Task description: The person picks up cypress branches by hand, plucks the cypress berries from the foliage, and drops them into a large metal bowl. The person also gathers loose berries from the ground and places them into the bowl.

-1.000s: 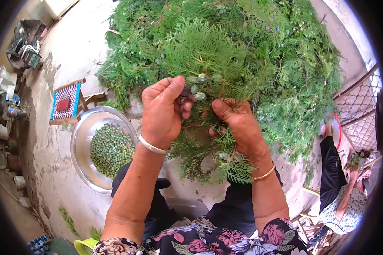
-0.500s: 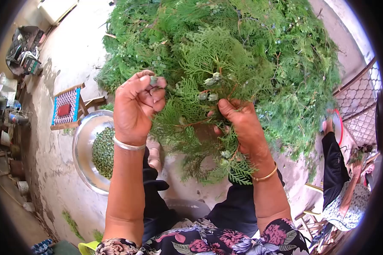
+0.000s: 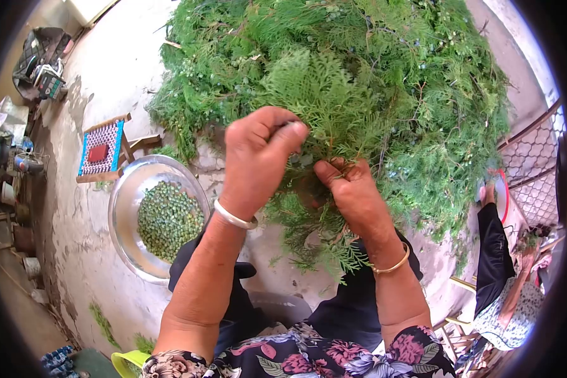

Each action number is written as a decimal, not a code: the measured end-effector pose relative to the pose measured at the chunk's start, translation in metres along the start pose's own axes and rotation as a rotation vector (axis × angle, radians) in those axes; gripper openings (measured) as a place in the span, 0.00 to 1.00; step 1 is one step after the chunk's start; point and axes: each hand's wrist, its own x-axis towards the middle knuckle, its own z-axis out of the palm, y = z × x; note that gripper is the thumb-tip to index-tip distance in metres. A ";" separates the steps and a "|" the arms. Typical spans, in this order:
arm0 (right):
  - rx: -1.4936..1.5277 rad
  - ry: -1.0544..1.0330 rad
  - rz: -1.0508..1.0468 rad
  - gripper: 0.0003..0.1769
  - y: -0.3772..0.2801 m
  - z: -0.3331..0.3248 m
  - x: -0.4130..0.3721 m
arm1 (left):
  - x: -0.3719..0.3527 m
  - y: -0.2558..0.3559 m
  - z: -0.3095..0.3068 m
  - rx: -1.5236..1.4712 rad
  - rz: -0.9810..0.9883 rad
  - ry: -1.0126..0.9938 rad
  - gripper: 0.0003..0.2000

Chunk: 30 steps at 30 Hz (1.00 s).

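My right hand (image 3: 354,196) grips a green cypress sprig (image 3: 321,94) by its stem, holding it up in front of me. My left hand (image 3: 258,157) is closed with its fingertips pinched into the sprig's foliage just left of the right hand; what it pinches is hidden by the fingers. A silver bangle sits on my left wrist and a gold one on my right. Below and to the left, a metal bowl (image 3: 123,214) holds many small green cones (image 3: 167,219).
A big heap of cut green branches (image 3: 409,82) covers the ground ahead. A small woven stool (image 3: 101,151) stands left of the bowl. Another person (image 3: 504,277) sits at the right by a wire fence. Clutter lines the left wall.
My left hand swung out to the left above the bowl with a plucked cone, then came back to the sprig and pinches into it again. The right hand stayed in place.
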 end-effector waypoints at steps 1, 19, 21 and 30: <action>-0.026 -0.003 0.002 0.08 -0.001 0.001 -0.001 | 0.001 0.005 -0.003 -0.133 -0.118 0.012 0.04; 0.259 -0.146 0.110 0.12 -0.011 -0.006 0.004 | 0.021 -0.029 -0.054 -1.201 -0.402 -0.094 0.15; 0.263 -0.127 0.089 0.12 -0.011 -0.010 0.004 | 0.022 -0.027 -0.058 -1.196 -0.324 -0.065 0.13; 0.081 -0.024 0.054 0.10 0.001 -0.009 0.003 | 0.006 -0.003 -0.027 -0.621 -0.331 -0.132 0.07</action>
